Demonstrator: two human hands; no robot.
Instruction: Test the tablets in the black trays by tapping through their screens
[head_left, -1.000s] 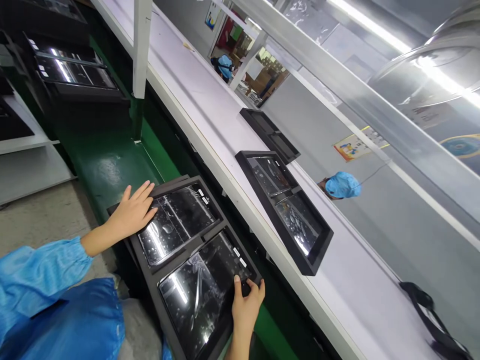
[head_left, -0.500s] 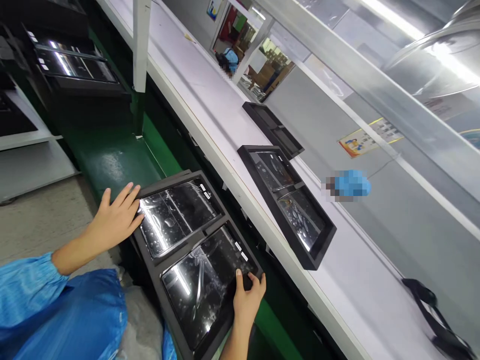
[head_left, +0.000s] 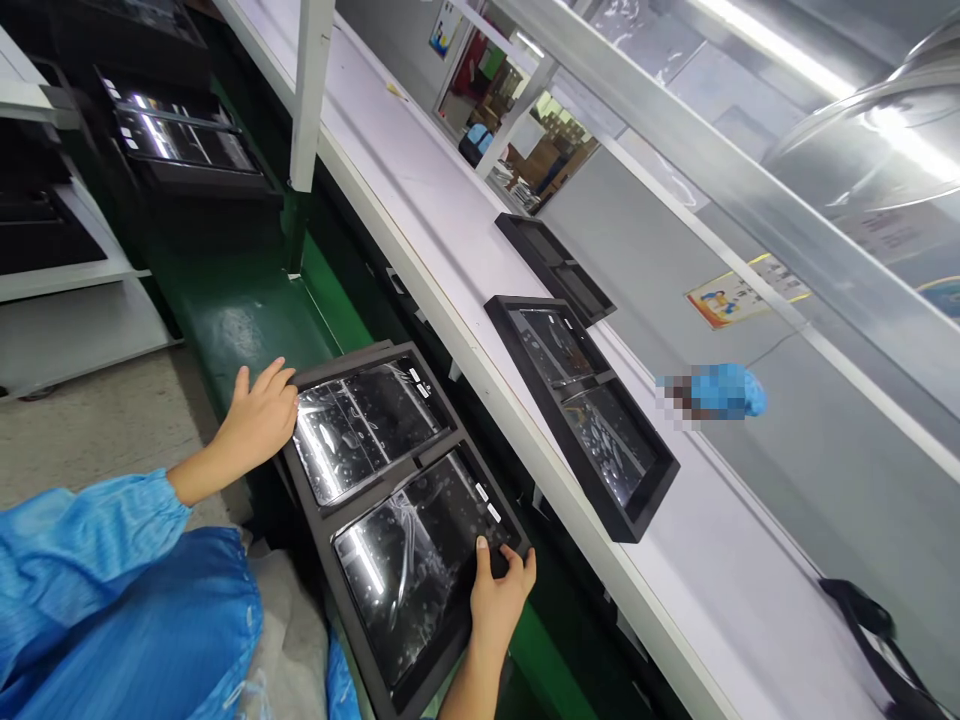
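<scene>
A black foam tray [head_left: 326,520] lies in front of me, holding two glossy black panels under clear film, one in each compartment. My left hand [head_left: 259,420] grips the tray's far left end, fingers curled over the rim by the upper panel [head_left: 367,425]. My right hand [head_left: 499,595] holds the tray's near right corner, thumb on top beside the lower panel [head_left: 409,560] and fingers wrapped round the edge. Blue sleeves cover my arms.
A white conveyor belt [head_left: 450,230] runs along the right of the tray. On it sit another black tray with two panels [head_left: 641,505] and a bare black tray [head_left: 555,265] beyond. More loaded trays [head_left: 180,140] are stacked at the far left. A person in a blue cap [head_left: 720,390] works across the belt.
My left hand slid from lying flat on the upper panel to the tray's left end and curled over its rim. The right hand kept its grip on the near corner.
</scene>
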